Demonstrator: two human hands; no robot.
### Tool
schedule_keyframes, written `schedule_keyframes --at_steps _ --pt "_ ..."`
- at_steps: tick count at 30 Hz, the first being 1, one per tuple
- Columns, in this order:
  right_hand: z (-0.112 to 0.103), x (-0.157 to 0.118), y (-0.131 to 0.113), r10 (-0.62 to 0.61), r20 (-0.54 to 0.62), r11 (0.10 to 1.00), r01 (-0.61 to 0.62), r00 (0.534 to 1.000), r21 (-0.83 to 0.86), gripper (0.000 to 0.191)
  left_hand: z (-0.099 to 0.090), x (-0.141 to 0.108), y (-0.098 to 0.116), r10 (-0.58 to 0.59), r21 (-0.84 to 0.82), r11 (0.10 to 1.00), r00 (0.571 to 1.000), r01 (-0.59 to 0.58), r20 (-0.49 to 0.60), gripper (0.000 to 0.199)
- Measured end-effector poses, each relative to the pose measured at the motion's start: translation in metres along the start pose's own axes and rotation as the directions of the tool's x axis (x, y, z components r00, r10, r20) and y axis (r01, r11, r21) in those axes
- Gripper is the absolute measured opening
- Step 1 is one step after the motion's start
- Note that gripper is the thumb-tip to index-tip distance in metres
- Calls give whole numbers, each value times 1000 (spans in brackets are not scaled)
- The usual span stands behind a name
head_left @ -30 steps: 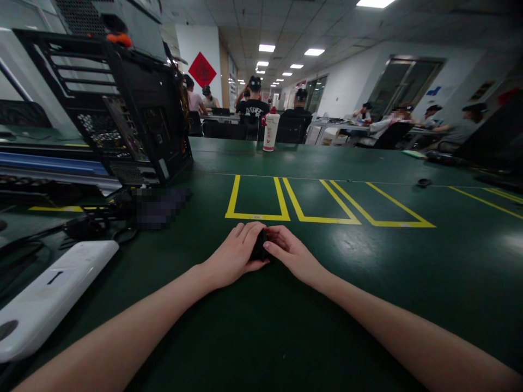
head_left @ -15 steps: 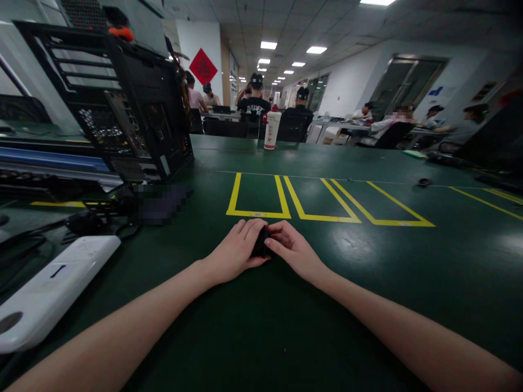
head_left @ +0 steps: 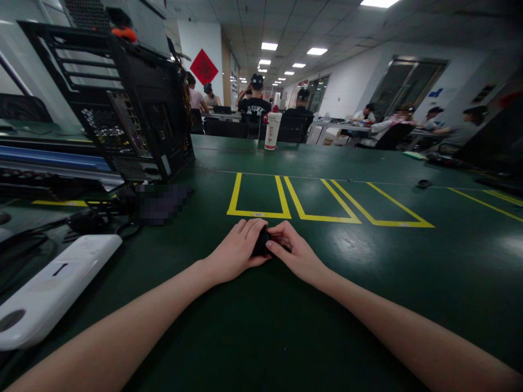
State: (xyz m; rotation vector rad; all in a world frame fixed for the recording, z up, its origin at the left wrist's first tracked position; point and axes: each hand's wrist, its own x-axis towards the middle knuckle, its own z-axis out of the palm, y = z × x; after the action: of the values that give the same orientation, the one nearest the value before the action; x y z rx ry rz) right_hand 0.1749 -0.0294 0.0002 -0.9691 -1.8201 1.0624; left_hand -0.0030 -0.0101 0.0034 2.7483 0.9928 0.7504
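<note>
so here you are, both hands low over the green tabletop [head_left: 265, 326], with a small black object [head_left: 260, 246] between them, just on the near side of the yellow tape outline [head_left: 259, 214]. your left hand [head_left: 231, 253] is curved most of the way closed around it, fingers over the far side, thumb along the near side. your right hand [head_left: 298, 255] is half curled at the object's right side, thumb tip up against it; whether those fingers truly grip or only touch, you can't tell from here.

how will it handle? it looks light, small enough for one palm, and probably stiff, though your fingers cover so much of it that this is only a fair guess. its dark surface gives away little about slip, so call that open. nothing marks it as fragile, but easy pressure is the sensible choice.

where to take it: that left hand wrap is your steady hold, fingers far, thumb near. the right side is the bit you can reach with the right thumb and fingertips, a light pinch there, with the left palm backing it up against any twist.
</note>
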Motion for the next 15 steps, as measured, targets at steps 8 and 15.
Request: schedule_keyframes --at_steps 8,15 --pt "0 0 -1 31 26 997 -29 999 -66 24 1 0 0 -4 2 1000 1000 4 -3 59" --pt "0 -1 -1 6 38 1000 -6 999 -10 18 1 0 0 3 5 1000 1000 -3 -7 60"
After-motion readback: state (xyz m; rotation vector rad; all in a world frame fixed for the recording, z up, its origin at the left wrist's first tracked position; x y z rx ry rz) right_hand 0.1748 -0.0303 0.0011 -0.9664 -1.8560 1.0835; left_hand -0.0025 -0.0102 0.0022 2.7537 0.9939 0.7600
